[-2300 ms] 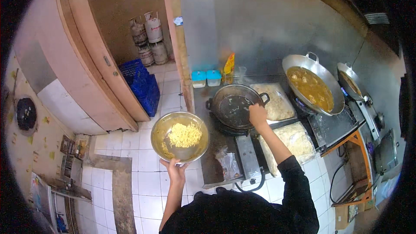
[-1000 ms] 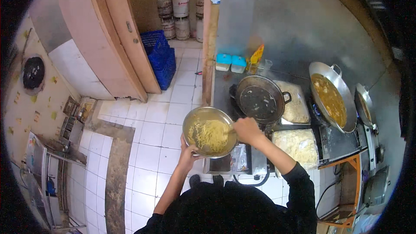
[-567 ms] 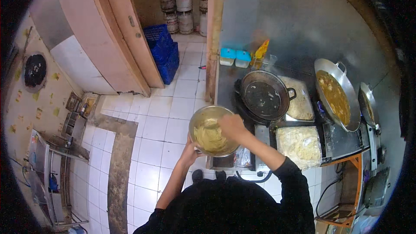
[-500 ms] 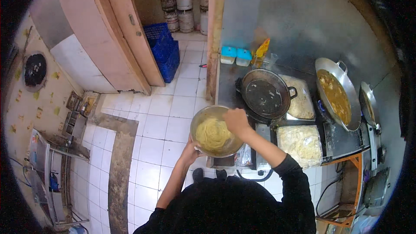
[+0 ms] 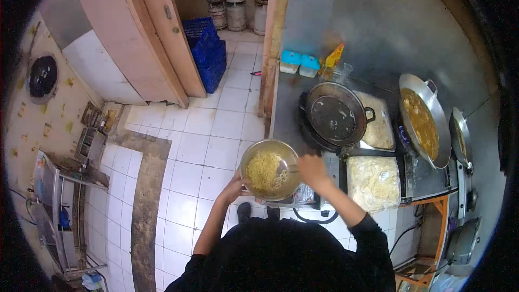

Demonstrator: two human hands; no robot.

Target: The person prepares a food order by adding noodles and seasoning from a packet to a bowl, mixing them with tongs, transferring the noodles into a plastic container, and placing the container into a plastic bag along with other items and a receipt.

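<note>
A round metal bowl (image 5: 294, 154) of yellow noodles (image 5: 262, 168) is held out in front of me at the counter's near left corner. My left hand (image 5: 234, 188) is closed on the bowl's lower left rim, its fingers partly hidden beneath. At the right rim, my right hand (image 5: 313, 171) is a fist round the end of a utensil (image 5: 292, 168). Only a short metal piece of that utensil shows, reaching over the noodles, so I cannot tell its exact kind. The noodles lie in a loose heap, with paler bits along their right side.
On the counter stand a dark pan (image 5: 336, 121), a wok of brown broth (image 5: 420, 121) and two blue-lidded tubs (image 5: 290, 60). Bagged pale food (image 5: 373, 183) lies to the right of my right hand. Gas cylinders (image 5: 235, 16) and a blue crate (image 5: 208, 59) are beyond the doorway.
My right hand has moved from above the bowl out to its right rim and lower. The noodles have shifted from a swirl to a looser heap. My left hand keeps its hold.
</note>
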